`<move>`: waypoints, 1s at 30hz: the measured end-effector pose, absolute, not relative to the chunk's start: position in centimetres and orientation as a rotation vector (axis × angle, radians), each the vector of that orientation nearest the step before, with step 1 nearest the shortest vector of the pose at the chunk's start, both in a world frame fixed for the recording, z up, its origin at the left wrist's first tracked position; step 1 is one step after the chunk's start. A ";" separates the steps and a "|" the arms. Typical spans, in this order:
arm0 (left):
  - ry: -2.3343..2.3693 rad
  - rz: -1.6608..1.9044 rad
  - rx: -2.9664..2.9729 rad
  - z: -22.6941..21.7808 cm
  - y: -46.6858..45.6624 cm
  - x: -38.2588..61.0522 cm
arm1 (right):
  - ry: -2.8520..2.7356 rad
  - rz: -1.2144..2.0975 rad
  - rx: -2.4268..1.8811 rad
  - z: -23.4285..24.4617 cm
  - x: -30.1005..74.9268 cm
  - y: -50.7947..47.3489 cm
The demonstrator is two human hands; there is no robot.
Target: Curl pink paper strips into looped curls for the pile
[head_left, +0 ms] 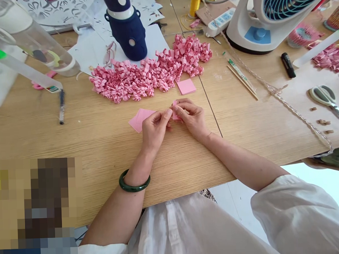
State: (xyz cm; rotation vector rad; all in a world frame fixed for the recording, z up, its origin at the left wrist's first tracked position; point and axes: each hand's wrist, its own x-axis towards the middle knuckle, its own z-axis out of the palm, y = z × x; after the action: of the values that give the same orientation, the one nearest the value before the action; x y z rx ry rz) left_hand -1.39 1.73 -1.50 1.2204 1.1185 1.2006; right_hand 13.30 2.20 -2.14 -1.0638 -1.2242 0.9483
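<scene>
Between my two hands, just above the wooden table, is a small folded piece of pink paper [175, 111]. My left hand [156, 126] pinches its left side with thumb and forefinger. My right hand [191, 117] grips the same piece from the right, its fingers curled behind it. Flat pink paper squares [141, 119] lie on the table, partly hidden behind my left hand. Beyond my right hand sits a small stack of pink squares [186, 86]. A long heap of curled pink paper pieces [140, 78] stretches across the table behind both hands.
A dark blue bottle [128, 34] stands behind the heap. A clear bottle [48, 49] and a pen [61, 106] are on the left. To the right are a fan [259, 20], a power strip [220, 22], thin sticks [242, 82], a twisted cord [289, 106], a marker [288, 65] and scissors [325, 97].
</scene>
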 end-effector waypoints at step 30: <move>1.187 1.402 1.308 -1.4 2.0 -1.7 | -1.364 0.947 -1.159 -1.7 13.2 2.0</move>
State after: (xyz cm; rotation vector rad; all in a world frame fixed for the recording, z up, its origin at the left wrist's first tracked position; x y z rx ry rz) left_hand -1.71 2.02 -1.43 1.3080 1.1874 1.4017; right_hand 13.22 1.97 -1.74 -1.1588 -1.3636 0.9465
